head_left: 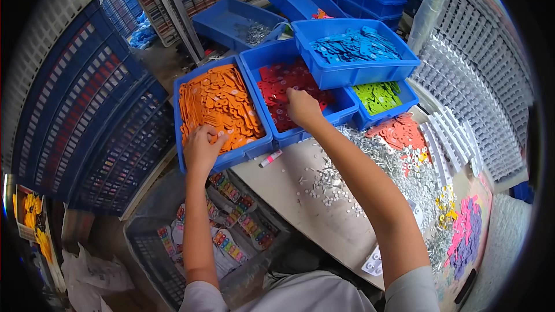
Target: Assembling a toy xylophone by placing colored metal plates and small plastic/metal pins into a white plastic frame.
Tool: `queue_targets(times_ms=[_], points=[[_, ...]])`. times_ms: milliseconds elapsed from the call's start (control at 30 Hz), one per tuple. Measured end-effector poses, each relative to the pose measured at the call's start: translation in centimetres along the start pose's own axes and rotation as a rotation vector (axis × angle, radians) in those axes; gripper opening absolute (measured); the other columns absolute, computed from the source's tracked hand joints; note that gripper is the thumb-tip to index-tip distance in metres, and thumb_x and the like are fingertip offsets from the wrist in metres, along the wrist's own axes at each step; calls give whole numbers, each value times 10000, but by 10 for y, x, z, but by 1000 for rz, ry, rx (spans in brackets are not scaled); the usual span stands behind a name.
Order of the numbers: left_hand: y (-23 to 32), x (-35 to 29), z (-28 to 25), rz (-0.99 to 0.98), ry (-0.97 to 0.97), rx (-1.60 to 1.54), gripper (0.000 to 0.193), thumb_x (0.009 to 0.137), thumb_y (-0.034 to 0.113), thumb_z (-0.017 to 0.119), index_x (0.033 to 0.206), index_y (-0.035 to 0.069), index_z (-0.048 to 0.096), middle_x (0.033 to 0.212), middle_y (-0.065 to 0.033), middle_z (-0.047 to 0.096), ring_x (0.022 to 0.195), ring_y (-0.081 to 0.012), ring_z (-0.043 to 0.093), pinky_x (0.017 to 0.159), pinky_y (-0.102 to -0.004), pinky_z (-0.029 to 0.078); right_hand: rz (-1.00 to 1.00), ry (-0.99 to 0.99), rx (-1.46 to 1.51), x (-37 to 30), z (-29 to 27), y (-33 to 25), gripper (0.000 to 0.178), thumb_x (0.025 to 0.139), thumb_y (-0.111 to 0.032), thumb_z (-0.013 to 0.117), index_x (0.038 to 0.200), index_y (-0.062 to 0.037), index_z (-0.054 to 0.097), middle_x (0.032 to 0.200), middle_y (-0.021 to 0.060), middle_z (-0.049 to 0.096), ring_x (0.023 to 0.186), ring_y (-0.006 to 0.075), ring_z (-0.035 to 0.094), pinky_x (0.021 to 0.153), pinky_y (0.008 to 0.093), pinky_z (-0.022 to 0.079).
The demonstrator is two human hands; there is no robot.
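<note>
My left hand (202, 145) rests at the near edge of a blue bin (180, 110) full of flat orange plastic pieces (222, 101). Its bent fingers touch the orange pieces, with the thumb held apart, and I see nothing gripped. In the neighbouring blue bin (252, 60), flat red plastic pieces (280, 84) lie under my right hand (303, 108). The right fingers are drawn together and point down into the red pieces. Whatever they hold is hidden by the hand.
A blue bin of blue pieces (358, 46) overlaps one of green pieces (377, 97). Loose screws (376, 162), salmon pieces (399, 131) and white strips (445, 138) cover the table's right side. Below left stands a crate (144, 242) with multicoloured assembled strips. Crate stacks (87, 110) rise alongside.
</note>
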State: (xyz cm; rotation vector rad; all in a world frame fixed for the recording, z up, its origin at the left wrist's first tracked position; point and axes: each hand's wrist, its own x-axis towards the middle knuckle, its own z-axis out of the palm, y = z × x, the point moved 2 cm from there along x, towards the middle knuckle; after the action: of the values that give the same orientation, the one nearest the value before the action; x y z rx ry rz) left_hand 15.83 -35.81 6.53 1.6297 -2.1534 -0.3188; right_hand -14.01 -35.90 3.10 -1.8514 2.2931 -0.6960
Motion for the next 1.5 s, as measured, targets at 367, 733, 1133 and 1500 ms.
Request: queue_targets(times_ms=[367, 733, 1133, 1500], points=[[-18, 4, 8, 218, -47, -150, 292, 949, 217, 760, 1114, -24, 768, 962, -98, 661, 899, -243, 648, 817, -363, 508, -67, 115, 906, -156, -129, 33, 104, 1075, -115, 582, 1155, -105, 517, 1041, 131, 724, 1013, 182, 711, 848, 350, 576], [-15, 12, 14, 340, 140, 135, 167, 881, 192, 772, 926, 34, 742, 857, -149, 736, 810, -338, 730, 727, -439, 555, 689, 197, 1134, -379, -214, 125, 509, 1099, -197, 563, 1576, -112, 409, 999, 68, 683, 834, 117, 638, 654, 270, 483], [103, -37, 48, 219, -45, -805, 236, 1083, 215, 620, 1103, -12, 682, 931, -81, 724, 773, -142, 674, 700, -271, 526, 673, 273, 747, -436, -201, 172, 96, 1041, -119, 631, 1040, -23, 641, 1121, 97, 701, 1054, 206, 664, 924, 336, 518], [280, -150, 104, 277, -989, -1147, 88, 997, 51, 678, 1045, 16, 612, 916, -111, 747, 781, -150, 714, 710, -273, 552, 298, 344, 16, -391, -156, 162, 83, 891, -144, 737, 954, -99, 707, 1382, 108, 572, 1356, 349, 456, 1124, 505, 323]])
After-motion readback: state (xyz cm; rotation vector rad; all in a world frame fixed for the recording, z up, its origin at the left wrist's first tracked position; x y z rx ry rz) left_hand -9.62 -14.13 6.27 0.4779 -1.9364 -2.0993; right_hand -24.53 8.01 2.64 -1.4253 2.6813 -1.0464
